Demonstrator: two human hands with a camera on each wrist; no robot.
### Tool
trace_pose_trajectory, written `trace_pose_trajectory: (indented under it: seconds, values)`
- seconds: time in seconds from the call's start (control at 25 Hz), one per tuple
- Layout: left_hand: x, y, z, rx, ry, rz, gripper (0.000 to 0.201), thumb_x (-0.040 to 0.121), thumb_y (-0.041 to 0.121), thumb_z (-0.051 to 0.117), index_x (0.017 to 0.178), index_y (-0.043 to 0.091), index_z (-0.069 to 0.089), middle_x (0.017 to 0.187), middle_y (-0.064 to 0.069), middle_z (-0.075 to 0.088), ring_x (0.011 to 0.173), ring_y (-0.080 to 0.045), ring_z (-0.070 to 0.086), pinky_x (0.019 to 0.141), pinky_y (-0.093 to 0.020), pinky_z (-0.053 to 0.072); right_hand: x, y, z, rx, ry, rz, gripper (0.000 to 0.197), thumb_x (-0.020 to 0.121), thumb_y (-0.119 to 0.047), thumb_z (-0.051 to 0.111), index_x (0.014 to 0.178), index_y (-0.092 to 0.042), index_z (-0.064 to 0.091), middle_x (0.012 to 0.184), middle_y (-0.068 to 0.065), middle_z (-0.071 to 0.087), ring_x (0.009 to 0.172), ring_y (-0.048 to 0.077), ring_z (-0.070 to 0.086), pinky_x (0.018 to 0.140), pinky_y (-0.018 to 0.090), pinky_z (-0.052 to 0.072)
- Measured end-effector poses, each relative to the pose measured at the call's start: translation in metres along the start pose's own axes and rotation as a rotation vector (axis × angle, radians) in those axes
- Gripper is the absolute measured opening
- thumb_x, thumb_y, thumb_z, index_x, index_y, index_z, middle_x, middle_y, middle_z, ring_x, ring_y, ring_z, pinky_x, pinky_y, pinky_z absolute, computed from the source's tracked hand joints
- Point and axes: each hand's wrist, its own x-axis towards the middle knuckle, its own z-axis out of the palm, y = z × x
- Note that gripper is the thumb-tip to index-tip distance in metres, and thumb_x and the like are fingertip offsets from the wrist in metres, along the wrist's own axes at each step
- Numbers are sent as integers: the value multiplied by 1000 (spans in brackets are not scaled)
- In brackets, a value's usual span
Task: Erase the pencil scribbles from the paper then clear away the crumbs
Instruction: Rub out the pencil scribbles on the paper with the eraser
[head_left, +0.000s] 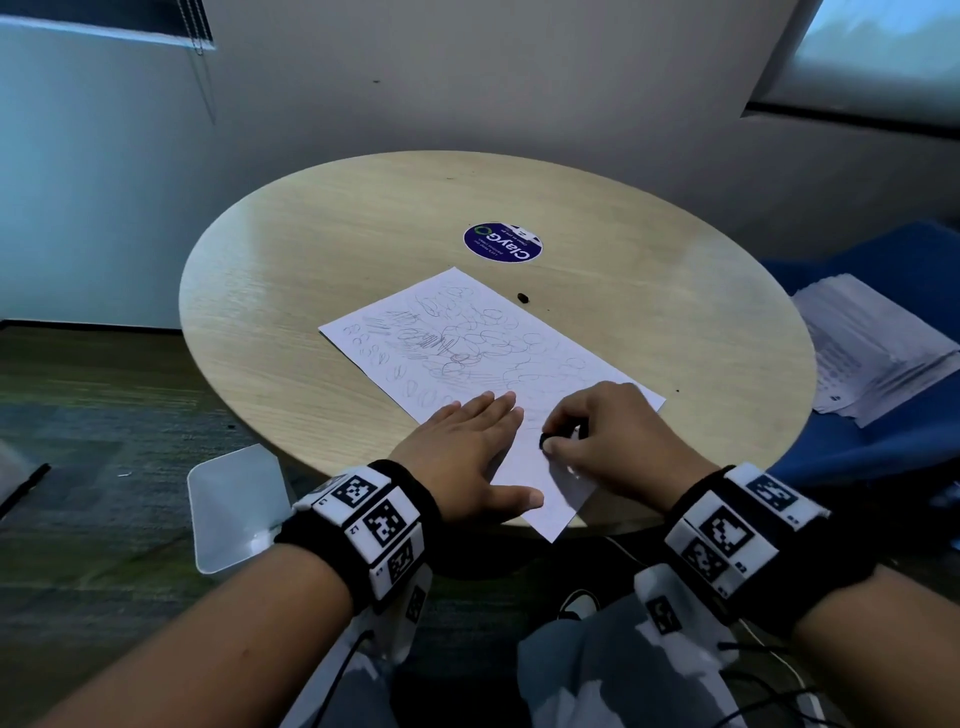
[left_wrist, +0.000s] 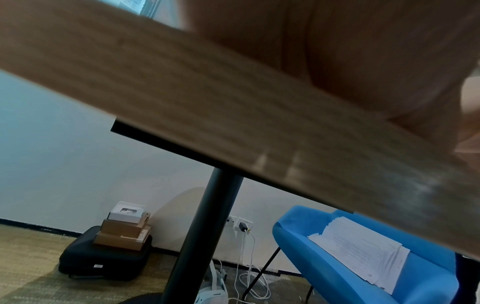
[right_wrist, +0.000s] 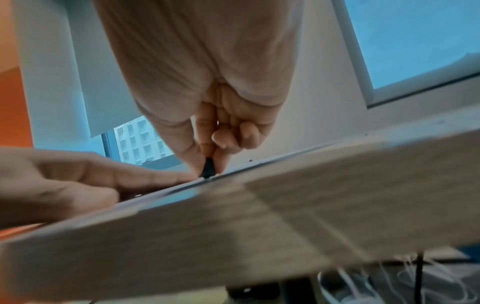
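Note:
A white sheet of paper (head_left: 467, 343) covered in pencil scribbles lies slantwise on the round wooden table (head_left: 311, 260). My left hand (head_left: 467, 441) lies flat on the near part of the sheet, fingers straight, holding it down. My right hand (head_left: 597, 431) pinches a small black eraser (head_left: 545, 441) between thumb and fingers, its tip touching the paper near the sheet's near end. The right wrist view shows the eraser (right_wrist: 207, 168) standing on the paper's edge (right_wrist: 182, 185) beside my left hand (right_wrist: 78, 181). The left wrist view shows only my palm (left_wrist: 363, 61) on the table (left_wrist: 207, 123).
A small dark piece (head_left: 523, 298) lies on the table beyond the paper, near a round blue sticker (head_left: 503, 243). A blue chair (head_left: 883, 441) with a stack of papers (head_left: 862, 348) stands at the right. A white bin (head_left: 234, 504) sits on the floor at the left.

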Motion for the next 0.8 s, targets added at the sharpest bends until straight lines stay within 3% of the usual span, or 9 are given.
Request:
trace_pose_trajectory:
  seconds: [0.08, 0.24, 0.4, 0.48, 0.6, 0.8]
  values:
    - [-1, 0, 0, 1, -3, 1, 96, 87, 70, 50, 159, 24, 4, 165, 9, -9, 150, -6, -11, 121, -30, -5, 0, 4, -3, -17, 44, 25, 10, 77, -16, 68, 74, -22, 75, 70, -11, 69, 65, -3, 58, 60, 11, 37]
    - [-1, 1, 0, 14, 4, 1, 92, 90, 63, 52, 159, 24, 5, 165, 8, -8, 150, -6, -9, 120, -29, -5, -14, -12, 15, 6, -65, -64, 8, 75, -17, 68, 75, -22, 75, 70, -10, 70, 65, -4, 58, 59, 9, 40]
    - [-1, 1, -1, 15, -2, -2, 96, 88, 69, 50, 159, 24, 4, 165, 9, -9, 150, -6, -10, 121, -30, -3, -6, 3, 2, -3, 39, 2, 10, 77, -15, 68, 75, -22, 75, 70, -11, 69, 63, -3, 57, 58, 7, 36]
    - [-1, 1, -1, 14, 0, -3, 95, 88, 69, 50, 159, 24, 4, 165, 9, -9, 150, -6, -10, 121, -30, -4, -8, 1, 6, -2, 28, -5, 10, 77, -15, 67, 75, -22, 75, 72, -10, 69, 65, -2, 58, 61, 12, 39]
    - [-1, 0, 0, 14, 1, -6, 94, 89, 67, 51, 159, 25, 5, 165, 9, -9, 150, -5, -10, 120, -29, -5, -15, -7, 15, 18, -33, -48, 9, 76, -17, 68, 75, -24, 74, 73, -11, 70, 65, -3, 58, 60, 10, 39]
    - [-2, -1, 0, -24, 14, -7, 98, 87, 69, 52, 159, 22, 3, 165, 7, -11, 150, -6, -12, 121, -29, -5, -7, 7, 4, -7, 41, -4, 10, 78, -15, 67, 76, -23, 74, 73, -12, 69, 65, -3, 58, 59, 9, 37]
